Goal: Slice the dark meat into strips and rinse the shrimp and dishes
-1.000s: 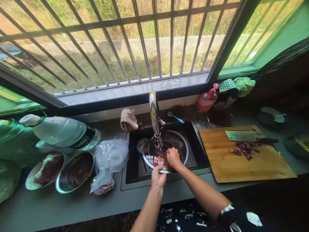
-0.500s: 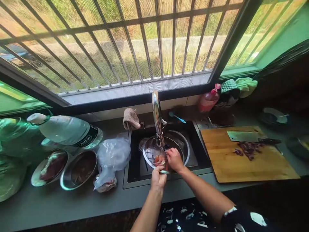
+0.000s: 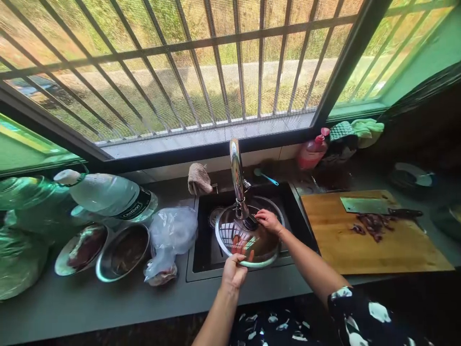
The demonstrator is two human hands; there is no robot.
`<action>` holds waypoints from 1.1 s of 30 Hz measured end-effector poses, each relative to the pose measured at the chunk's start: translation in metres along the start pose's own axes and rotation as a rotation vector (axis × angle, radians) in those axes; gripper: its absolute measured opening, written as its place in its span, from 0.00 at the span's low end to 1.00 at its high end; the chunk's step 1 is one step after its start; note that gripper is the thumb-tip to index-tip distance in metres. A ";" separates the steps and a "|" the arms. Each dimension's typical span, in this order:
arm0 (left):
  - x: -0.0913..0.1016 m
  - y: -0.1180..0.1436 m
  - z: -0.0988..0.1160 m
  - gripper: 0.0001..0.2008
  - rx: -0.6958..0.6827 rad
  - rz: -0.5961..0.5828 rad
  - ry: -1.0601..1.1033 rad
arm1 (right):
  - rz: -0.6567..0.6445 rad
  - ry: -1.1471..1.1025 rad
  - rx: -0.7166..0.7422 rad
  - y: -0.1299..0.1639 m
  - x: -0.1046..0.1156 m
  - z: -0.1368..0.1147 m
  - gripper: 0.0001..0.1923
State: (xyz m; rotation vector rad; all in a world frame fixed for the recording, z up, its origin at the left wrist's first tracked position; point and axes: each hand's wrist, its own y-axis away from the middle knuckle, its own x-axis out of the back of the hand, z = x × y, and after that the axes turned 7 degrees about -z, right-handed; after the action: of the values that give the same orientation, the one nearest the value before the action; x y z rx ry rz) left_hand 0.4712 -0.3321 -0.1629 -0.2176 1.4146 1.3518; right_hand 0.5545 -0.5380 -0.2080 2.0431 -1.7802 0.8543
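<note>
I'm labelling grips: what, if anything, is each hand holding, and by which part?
The left hand holds the round clear glass lid by its silvery rim, near side. The right hand is by the lid's black knob; whether it holds anything is unclear.

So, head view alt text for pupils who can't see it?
A person's left hand holds a round, seemingly glass lid by its rim over a black sink; the right hand is beside the faucet. To the right, a cleaver and chopped meat lie on a wooden cutting board.

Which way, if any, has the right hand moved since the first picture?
Yes: judged against the faucet, the right hand has moved farther back, toward the window.
</note>
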 end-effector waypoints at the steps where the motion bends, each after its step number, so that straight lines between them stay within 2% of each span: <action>1: 0.002 0.001 0.000 0.33 0.024 -0.020 -0.010 | -0.023 -0.015 0.002 -0.007 0.003 -0.001 0.10; 5: 0.005 0.001 -0.001 0.34 0.056 -0.046 -0.006 | -0.074 -0.071 -0.010 -0.021 0.010 -0.007 0.10; 7: 0.005 -0.002 -0.001 0.34 0.019 -0.041 0.019 | -0.052 -0.096 -0.047 -0.012 0.007 -0.010 0.12; 11: 0.002 -0.007 -0.004 0.31 -0.027 -0.010 0.064 | 0.044 -0.126 -0.160 0.024 -0.009 -0.016 0.16; 14: 0.002 -0.006 -0.007 0.31 -0.054 -0.022 0.061 | 0.119 -0.376 -0.300 0.041 -0.014 -0.016 0.16; 17: 0.002 0.000 -0.006 0.31 -0.004 -0.061 -0.004 | 0.069 -0.611 -0.391 0.038 -0.005 -0.013 0.14; 20: 0.003 0.005 -0.004 0.31 0.022 -0.070 -0.028 | -0.034 -0.673 -0.391 0.030 0.004 -0.012 0.16; 22: 0.005 0.005 -0.002 0.31 0.003 -0.068 -0.012 | -0.046 -0.675 -0.356 0.029 0.005 -0.014 0.17; 25: 0.008 0.001 0.000 0.30 -0.023 -0.080 0.019 | -0.030 -0.568 -0.215 0.035 0.002 -0.021 0.16; 27: 0.011 -0.002 0.001 0.31 -0.033 -0.077 0.038 | -0.088 -0.504 -0.141 0.039 0.002 -0.025 0.17; 33: 0.009 -0.001 0.008 0.34 0.021 -0.073 0.045 | -0.258 -0.415 -0.182 0.034 0.019 -0.025 0.22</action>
State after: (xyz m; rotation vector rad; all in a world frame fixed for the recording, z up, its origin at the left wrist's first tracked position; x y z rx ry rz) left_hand 0.4730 -0.3211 -0.1686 -0.2852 1.4440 1.2788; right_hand 0.5168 -0.5449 -0.1820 2.3780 -1.6522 0.1945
